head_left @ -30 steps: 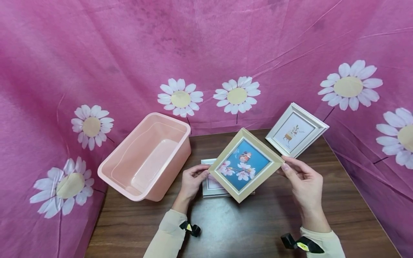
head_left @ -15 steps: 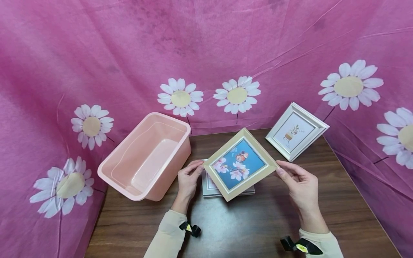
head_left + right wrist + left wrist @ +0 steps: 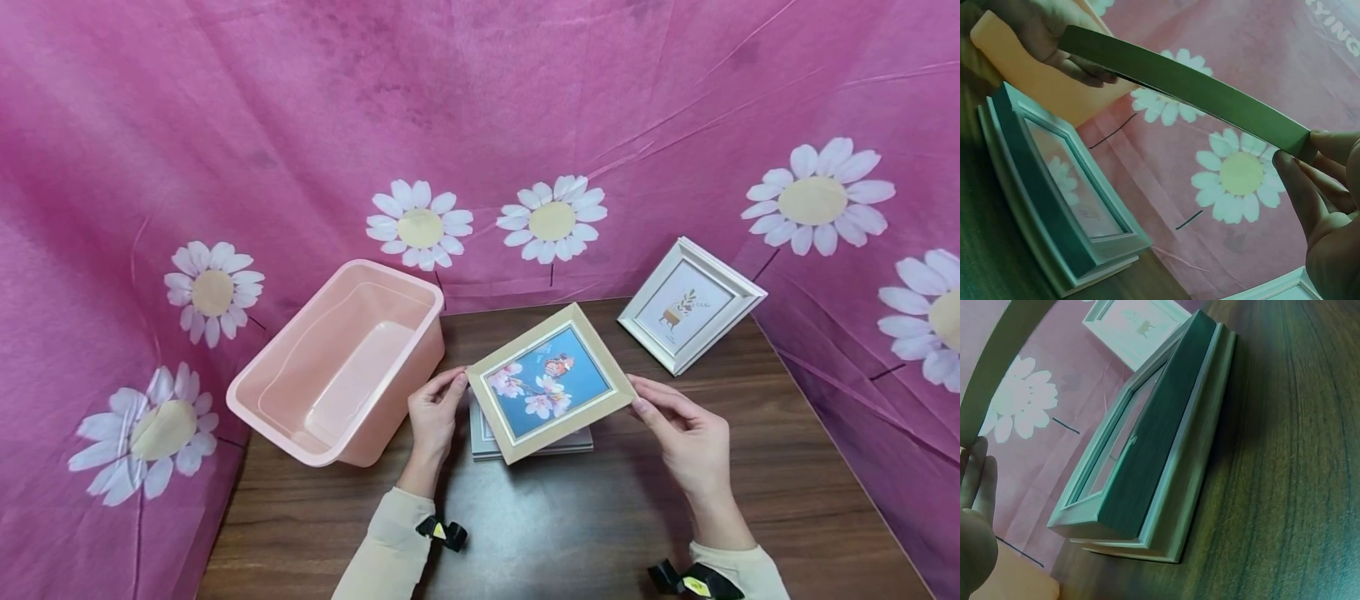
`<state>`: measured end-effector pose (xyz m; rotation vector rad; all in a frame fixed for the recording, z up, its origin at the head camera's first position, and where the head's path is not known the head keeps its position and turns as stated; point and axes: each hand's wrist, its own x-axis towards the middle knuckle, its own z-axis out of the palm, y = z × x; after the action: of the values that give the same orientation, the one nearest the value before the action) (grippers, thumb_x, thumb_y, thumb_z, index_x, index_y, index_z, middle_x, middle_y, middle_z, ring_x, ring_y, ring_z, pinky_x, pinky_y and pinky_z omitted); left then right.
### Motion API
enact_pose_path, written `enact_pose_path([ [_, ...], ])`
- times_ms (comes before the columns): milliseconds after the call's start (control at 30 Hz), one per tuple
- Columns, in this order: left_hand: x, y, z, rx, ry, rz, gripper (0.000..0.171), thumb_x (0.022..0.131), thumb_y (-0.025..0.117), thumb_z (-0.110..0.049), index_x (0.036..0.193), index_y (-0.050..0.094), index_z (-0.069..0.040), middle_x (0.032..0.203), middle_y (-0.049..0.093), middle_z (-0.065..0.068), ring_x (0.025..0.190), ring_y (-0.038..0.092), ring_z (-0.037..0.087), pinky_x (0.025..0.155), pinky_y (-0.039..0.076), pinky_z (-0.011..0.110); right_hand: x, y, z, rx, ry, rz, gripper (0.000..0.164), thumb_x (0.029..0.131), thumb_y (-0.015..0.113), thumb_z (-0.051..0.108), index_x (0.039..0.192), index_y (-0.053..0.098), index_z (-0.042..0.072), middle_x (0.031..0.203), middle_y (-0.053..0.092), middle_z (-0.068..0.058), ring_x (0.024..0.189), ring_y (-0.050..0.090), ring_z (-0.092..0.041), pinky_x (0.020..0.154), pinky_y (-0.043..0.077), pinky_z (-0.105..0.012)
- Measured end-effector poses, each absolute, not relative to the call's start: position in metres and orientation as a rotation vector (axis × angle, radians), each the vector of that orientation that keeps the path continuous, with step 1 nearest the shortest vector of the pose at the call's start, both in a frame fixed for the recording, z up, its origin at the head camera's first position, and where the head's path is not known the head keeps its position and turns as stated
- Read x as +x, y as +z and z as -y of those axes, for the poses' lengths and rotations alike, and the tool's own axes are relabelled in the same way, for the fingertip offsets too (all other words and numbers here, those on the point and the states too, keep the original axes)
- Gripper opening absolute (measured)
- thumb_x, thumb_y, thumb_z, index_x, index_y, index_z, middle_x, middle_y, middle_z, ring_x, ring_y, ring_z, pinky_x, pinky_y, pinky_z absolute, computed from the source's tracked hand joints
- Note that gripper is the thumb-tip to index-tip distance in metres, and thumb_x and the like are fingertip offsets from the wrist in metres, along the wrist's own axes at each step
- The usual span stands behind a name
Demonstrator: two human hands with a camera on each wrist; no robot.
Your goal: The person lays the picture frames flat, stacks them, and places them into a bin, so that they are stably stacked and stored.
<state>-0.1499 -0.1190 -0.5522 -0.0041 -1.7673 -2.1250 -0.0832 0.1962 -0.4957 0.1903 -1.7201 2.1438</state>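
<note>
Head view, with the tan frame [image 3: 551,382] taken as the centre of the dial. The tan frame hangs in the air, face toward the wearer, above and apart from a pile of frames [image 3: 1154,450] that lies flat on the table [image 3: 540,533] beneath it, toward six o'clock. The left hand [image 3: 435,412] pinches its corner at nine o'clock between thumb and fingers; the right hand [image 3: 693,437] pinches the corner at three o'clock in the same way, with little gap beyond the frame's thickness. A pink bin [image 3: 408,387] lies at nine o'clock, just past the left hand; a white frame [image 3: 692,306] stands tilted at two o'clock.

The step in hand appears to be turning or steadying the frame in mid-air. The next move probably calls for an even pinch at both corners and a level path clear of the pile (which place it is meant for, the view does not settle).

Writing: the right wrist view shows pale letters [image 3: 1341,25], apparently ending "YING", on the flowered cloth [image 3: 480,100] at one o'clock. Small script on both pictures and the yellow label [image 3: 697,587] on the right strap is too fine to read; no brand is legible.
</note>
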Motion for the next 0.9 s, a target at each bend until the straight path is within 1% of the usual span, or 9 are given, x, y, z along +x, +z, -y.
enact_pose_path([
  [100,-0.149,-0.55,0.12,-0.026,-2.118,1.795,0.021,0.094,0.074,0.01,0.113,0.073,0.021,0.109,0.083,0.017,0.094,0.075,0.0,0.082,0.061,0.017,-0.082,-0.498,-0.195,0.113,2.002,1.867,0.023,0.092,0.067,-0.023,0.114,0.067,-0.029,0.118,0.083,0.005,0.105,0.079,-0.004,0.086,0.063,-0.019],
  [167,-0.149,-0.548,0.121,-0.054,-2.123,1.813,0.024,0.095,0.072,0.011,0.117,0.073,0.02,0.119,0.075,0.034,0.101,0.075,0.001,0.087,0.061,0.016,-0.08,-0.5,-0.193,0.078,1.918,1.93,0.022,0.092,0.07,-0.02,0.114,0.07,-0.025,0.117,0.083,0.008,0.105,0.078,-0.002,0.085,0.062,-0.016],
  [200,-0.148,-0.548,0.122,-0.069,-2.124,1.823,0.025,0.096,0.072,0.011,0.119,0.072,0.02,0.122,0.071,0.04,0.104,0.074,0.001,0.09,0.06,0.016,-0.08,-0.501,-0.192,0.065,1.892,1.947,0.022,0.092,0.07,-0.02,0.114,0.071,-0.023,0.117,0.083,0.008,0.105,0.078,-0.001,0.085,0.062,-0.015],
  [367,-0.148,-0.548,0.124,-0.099,-2.094,1.883,0.029,0.097,0.07,0.011,0.125,0.07,0.018,0.128,0.068,0.041,0.112,0.071,-0.001,0.096,0.058,0.015,-0.076,-0.506,-0.186,0.01,1.812,1.988,0.022,0.091,0.072,-0.019,0.113,0.074,-0.019,0.115,0.083,0.008,0.104,0.078,0.001,0.082,0.061,-0.012],
  [433,-0.148,-0.547,0.125,-0.097,-2.072,1.904,0.029,0.097,0.07,0.01,0.126,0.071,0.017,0.129,0.069,0.04,0.112,0.07,-0.002,0.096,0.057,0.014,-0.075,-0.508,-0.184,-0.008,1.779,2.003,0.022,0.091,0.073,-0.019,0.113,0.076,-0.018,0.114,0.083,0.008,0.103,0.078,0.002,0.082,0.06,-0.011],
  [467,-0.148,-0.547,0.125,-0.098,-2.06,1.913,0.029,0.097,0.07,0.01,0.126,0.071,0.017,0.129,0.069,0.039,0.111,0.07,-0.002,0.095,0.057,0.014,-0.074,-0.509,-0.183,-0.018,1.753,2.019,0.022,0.091,0.074,-0.019,0.112,0.076,-0.017,0.114,0.083,0.009,0.103,0.077,0.003,0.082,0.06,-0.011],
  [600,-0.149,-0.546,0.126,-0.08,-1.995,1.953,0.029,0.098,0.071,0.007,0.126,0.072,0.014,0.125,0.072,0.037,0.098,0.068,-0.003,0.083,0.056,0.011,-0.072,-0.514,-0.177,-0.073,1.74,2.03,0.021,0.091,0.075,-0.016,0.111,0.078,-0.013,0.112,0.083,0.007,0.102,0.077,0.004,0.082,0.06,-0.011],
  [700,-0.15,-0.547,0.126,-0.059,-1.955,1.981,0.028,0.099,0.072,0.004,0.126,0.074,0.011,0.123,0.074,0.033,0.092,0.067,-0.003,0.077,0.054,0.01,-0.07,-0.519,-0.172,-0.116,1.745,2.034,0.019,0.092,0.075,-0.014,0.111,0.08,-0.011,0.11,0.083,0.006,0.101,0.077,0.004,0.082,0.06,-0.011],
  [900,-0.153,-0.55,0.127,-0.043,-1.924,2.007,0.026,0.1,0.072,0.002,0.125,0.076,0.007,0.123,0.077,0.029,0.094,0.067,-0.002,0.08,0.054,0.011,-0.065,-0.531,-0.164,-0.125,1.777,2.026,0.017,0.093,0.074,-0.014,0.11,0.078,-0.014,0.11,0.081,0.013,0.102,0.077,0.005,0.083,0.059,-0.01],
])
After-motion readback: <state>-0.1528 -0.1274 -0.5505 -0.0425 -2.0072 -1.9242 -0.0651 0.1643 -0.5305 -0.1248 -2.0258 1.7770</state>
